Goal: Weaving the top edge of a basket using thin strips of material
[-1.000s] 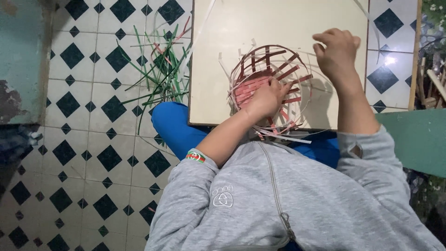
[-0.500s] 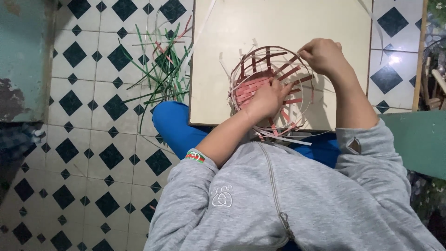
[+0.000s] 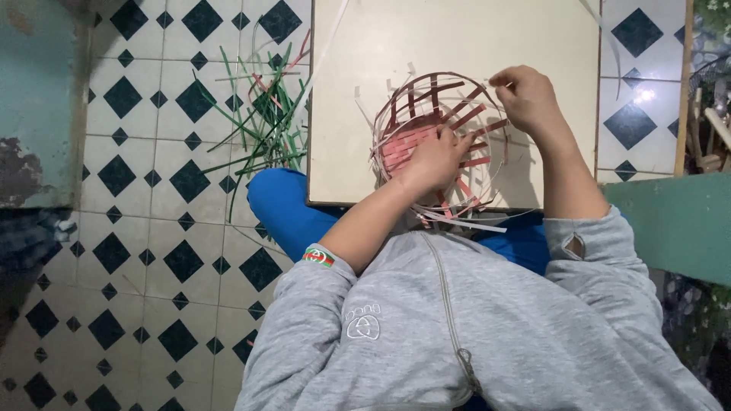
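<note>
A half-woven round basket (image 3: 464,114) of red and white strips lies on a cream board (image 3: 457,38) across my lap. My left hand (image 3: 432,158) is pressed inside the basket on its woven pink bottom and holds it down. At the rim's far right side, my right hand (image 3: 529,95) has its fingers pinched on an upright strip. Loose white strip ends (image 3: 464,221) stick out from the basket over the board's near edge.
A heap of loose green and red strips (image 3: 263,122) lies on the black-and-white tiled floor (image 3: 152,228) left of the board. A green wall edge (image 3: 678,221) stands at the right, and a worn teal surface (image 3: 38,99) at the left.
My right hand has come down and left from beyond the basket onto its rim. My left hand has stayed inside the basket.
</note>
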